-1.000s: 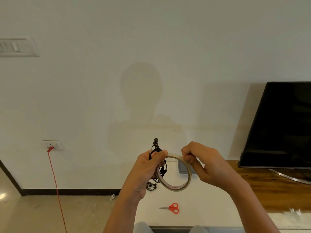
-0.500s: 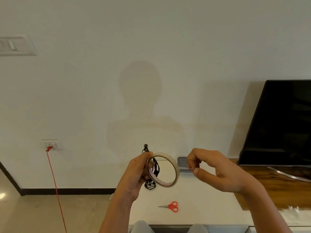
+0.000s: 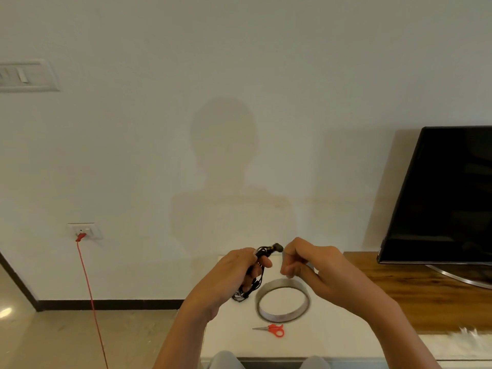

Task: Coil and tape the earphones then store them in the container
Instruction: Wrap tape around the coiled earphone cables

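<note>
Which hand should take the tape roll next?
Right. The left hand grips the coiled earphones, while the right hand sits just above the tape roll, fingers curled, with nothing clearly held.

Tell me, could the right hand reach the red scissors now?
Probably yes: the scissors lie uncovered on the table, with only the tape roll between them and the right hand, whose fingers are curled.
</note>
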The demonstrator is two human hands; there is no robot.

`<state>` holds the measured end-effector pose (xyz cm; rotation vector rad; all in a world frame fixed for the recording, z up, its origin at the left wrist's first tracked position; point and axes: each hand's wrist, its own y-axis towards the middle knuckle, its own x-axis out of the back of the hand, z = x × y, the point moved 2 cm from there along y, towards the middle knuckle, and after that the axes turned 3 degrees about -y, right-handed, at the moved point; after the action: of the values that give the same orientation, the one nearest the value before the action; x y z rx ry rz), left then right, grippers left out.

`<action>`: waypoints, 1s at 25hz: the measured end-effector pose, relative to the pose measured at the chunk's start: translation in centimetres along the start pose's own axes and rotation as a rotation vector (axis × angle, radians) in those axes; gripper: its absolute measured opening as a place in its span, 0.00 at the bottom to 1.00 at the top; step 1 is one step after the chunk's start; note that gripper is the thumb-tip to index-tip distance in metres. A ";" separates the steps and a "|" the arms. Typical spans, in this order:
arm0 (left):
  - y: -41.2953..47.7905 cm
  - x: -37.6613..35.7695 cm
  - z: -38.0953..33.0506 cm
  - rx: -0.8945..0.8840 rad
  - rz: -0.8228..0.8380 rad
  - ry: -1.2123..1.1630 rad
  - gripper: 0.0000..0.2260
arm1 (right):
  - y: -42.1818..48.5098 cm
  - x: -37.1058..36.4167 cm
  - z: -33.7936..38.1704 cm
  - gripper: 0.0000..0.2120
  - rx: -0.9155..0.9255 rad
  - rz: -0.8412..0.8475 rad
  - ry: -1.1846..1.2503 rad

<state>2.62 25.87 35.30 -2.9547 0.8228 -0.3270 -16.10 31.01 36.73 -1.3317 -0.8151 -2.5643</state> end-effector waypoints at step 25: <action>-0.1 -1.0 -2.1 -0.421 -0.088 0.363 0.14 | 2.2 0.8 1.0 0.07 -0.095 -0.065 0.173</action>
<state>1.39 26.43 37.15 -3.3857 0.8903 -0.8087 -15.11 29.75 38.74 -1.1034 -0.7245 -2.7533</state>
